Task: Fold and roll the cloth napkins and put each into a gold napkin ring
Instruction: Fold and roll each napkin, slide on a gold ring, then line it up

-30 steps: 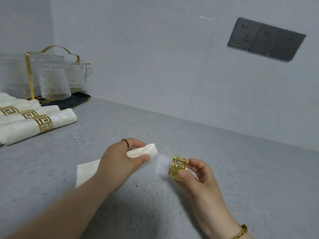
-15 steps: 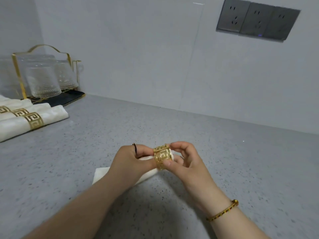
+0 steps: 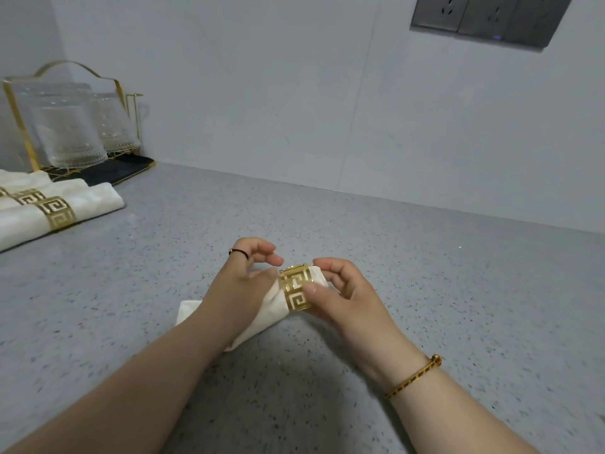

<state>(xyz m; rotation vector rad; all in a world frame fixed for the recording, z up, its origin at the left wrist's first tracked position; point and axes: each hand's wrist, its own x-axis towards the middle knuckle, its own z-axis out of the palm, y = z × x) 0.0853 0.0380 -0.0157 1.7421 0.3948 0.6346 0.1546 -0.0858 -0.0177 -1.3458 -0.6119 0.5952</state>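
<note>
On the grey countertop, toward its near edge, the right hand pinches the gold napkin ring by thumb and forefinger over one end of the rolled cream napkin, while the left hand grips the roll just beside the ring.

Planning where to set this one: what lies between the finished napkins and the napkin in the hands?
Head view: only bare counter between finished napkins and the held napkin.
</note>
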